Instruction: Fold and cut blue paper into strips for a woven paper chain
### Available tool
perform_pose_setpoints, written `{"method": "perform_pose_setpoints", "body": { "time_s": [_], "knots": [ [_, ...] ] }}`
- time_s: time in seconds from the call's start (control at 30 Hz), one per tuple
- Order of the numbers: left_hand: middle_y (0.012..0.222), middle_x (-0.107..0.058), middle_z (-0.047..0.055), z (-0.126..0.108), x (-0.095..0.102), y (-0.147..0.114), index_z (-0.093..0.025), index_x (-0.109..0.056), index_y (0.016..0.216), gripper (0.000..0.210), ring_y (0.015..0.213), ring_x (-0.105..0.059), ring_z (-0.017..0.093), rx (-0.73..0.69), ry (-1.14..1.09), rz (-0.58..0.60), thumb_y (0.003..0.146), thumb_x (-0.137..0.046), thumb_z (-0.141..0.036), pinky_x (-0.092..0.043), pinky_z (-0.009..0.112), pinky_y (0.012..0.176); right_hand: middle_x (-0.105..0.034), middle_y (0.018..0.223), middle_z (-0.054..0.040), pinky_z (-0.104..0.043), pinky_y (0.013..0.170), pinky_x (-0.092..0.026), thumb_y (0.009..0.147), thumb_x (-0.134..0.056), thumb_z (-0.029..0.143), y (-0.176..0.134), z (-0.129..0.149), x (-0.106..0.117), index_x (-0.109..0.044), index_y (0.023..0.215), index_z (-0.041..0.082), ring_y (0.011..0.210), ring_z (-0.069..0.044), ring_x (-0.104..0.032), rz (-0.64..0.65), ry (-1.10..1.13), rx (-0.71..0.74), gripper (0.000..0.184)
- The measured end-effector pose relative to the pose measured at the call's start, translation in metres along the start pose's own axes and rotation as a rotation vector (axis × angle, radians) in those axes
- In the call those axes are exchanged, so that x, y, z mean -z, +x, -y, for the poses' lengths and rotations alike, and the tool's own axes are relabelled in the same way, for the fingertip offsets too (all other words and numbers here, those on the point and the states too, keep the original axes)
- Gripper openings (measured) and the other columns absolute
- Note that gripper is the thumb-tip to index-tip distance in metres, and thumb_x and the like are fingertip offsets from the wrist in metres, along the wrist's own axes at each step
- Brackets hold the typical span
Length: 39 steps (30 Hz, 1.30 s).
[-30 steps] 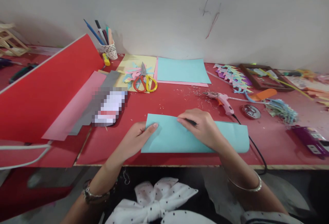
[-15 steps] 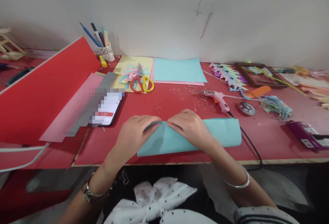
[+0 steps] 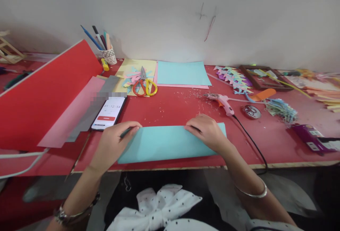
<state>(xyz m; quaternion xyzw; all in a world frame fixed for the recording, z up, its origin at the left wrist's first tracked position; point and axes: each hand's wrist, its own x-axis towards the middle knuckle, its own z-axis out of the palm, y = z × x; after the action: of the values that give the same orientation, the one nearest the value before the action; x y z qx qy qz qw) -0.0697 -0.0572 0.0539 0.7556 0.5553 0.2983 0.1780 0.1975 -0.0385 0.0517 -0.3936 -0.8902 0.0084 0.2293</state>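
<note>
A folded sheet of light blue paper (image 3: 164, 144) lies lengthwise along the front of the red table. My left hand (image 3: 115, 142) pinches its far edge near the left end. A thin dark thing, too small to name, shows between the thumb and fingers there. Towards the right end, my right hand (image 3: 205, 132) is closed on the same far edge, thumb and fingers pressed together. Between the hands the paper's edge runs nearly straight.
Beyond the paper are scissors (image 3: 145, 84) on paper scraps, and flat blue sheets (image 3: 183, 73). A phone (image 3: 110, 114) lies left, near a red board (image 3: 53, 96). On the right are a pink glue gun (image 3: 221, 102) with its cord, a small dish (image 3: 251, 111) and a purple power strip (image 3: 315, 139).
My hands have moved apart along the paper's far edge, the left one leftwards and the right one slightly right. The folded paper has shifted left.
</note>
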Motion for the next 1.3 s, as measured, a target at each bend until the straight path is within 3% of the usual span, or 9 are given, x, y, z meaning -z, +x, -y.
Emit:
{"method": "perform_pose_setpoints", "body": {
  "time_s": [0.17, 0.3, 0.53, 0.77, 1.07, 1.3],
  "knots": [
    [0.076, -0.069, 0.004, -0.01, -0.007, 0.004, -0.018, -0.063, 0.077, 0.034, 0.07, -0.062, 0.019, -0.319, 0.426, 0.077, 0.088, -0.032, -0.029, -0.042, 0.031, 0.065, -0.058, 0.056, -0.0002, -0.023, 0.06, -0.033, 0.094, -0.029, 0.031, 0.003, 0.013, -0.004, -0.057, 0.065, 0.017, 0.054, -0.01, -0.049, 0.003, -0.075, 0.111, 0.043],
    [0.067, -0.066, 0.002, -0.032, -0.024, 0.006, -0.018, -0.061, 0.075, 0.029, 0.062, -0.059, 0.016, -0.48, 0.471, 0.069, 0.088, -0.036, -0.024, -0.039, 0.028, 0.061, -0.055, 0.053, 0.0014, -0.024, 0.059, -0.03, 0.094, -0.029, 0.028, 0.01, 0.028, -0.008, -0.056, 0.062, 0.017, 0.052, -0.009, -0.046, -0.016, -0.131, 0.16, 0.043],
    [0.053, -0.058, -0.001, -0.039, -0.04, 0.006, -0.018, -0.053, 0.064, 0.032, 0.05, -0.055, 0.015, -0.568, 0.478, -0.067, 0.089, -0.033, -0.018, -0.035, 0.028, 0.051, -0.055, 0.053, 0.0018, -0.024, 0.06, -0.03, 0.094, -0.031, 0.028, 0.009, 0.033, -0.01, -0.057, 0.063, 0.017, 0.052, -0.009, -0.045, -0.031, -0.137, 0.12, 0.042],
    [0.049, -0.054, -0.002, -0.036, -0.041, 0.011, -0.018, -0.051, 0.062, 0.034, 0.046, -0.054, 0.015, -0.607, 0.45, -0.009, 0.088, -0.031, -0.012, -0.034, 0.027, 0.049, -0.055, 0.053, 0.0015, -0.025, 0.06, -0.03, 0.093, -0.03, 0.021, 0.012, 0.035, -0.019, -0.055, 0.061, 0.017, 0.051, -0.011, -0.046, -0.038, -0.171, 0.134, 0.041],
    [0.057, -0.06, -0.001, -0.027, -0.046, 0.016, -0.017, -0.053, 0.067, 0.037, 0.052, -0.056, 0.014, -0.595, 0.389, -0.03, 0.092, -0.025, -0.019, -0.035, 0.027, 0.053, -0.055, 0.052, 0.001, -0.025, 0.06, -0.03, 0.093, -0.029, 0.021, 0.009, 0.028, -0.022, -0.054, 0.061, 0.017, 0.051, -0.011, -0.046, -0.105, -0.167, 0.109, 0.041],
    [0.054, -0.059, -0.002, -0.013, -0.046, 0.018, -0.018, -0.052, 0.065, 0.037, 0.047, -0.052, 0.014, -0.598, 0.427, -0.029, 0.091, -0.026, -0.017, -0.032, 0.026, 0.051, -0.058, 0.058, -0.0005, -0.023, 0.063, -0.031, 0.094, -0.027, 0.024, 0.004, 0.015, -0.016, -0.054, 0.067, 0.017, 0.055, -0.011, -0.048, -0.002, -0.118, 0.02, 0.039]
  ]
}}
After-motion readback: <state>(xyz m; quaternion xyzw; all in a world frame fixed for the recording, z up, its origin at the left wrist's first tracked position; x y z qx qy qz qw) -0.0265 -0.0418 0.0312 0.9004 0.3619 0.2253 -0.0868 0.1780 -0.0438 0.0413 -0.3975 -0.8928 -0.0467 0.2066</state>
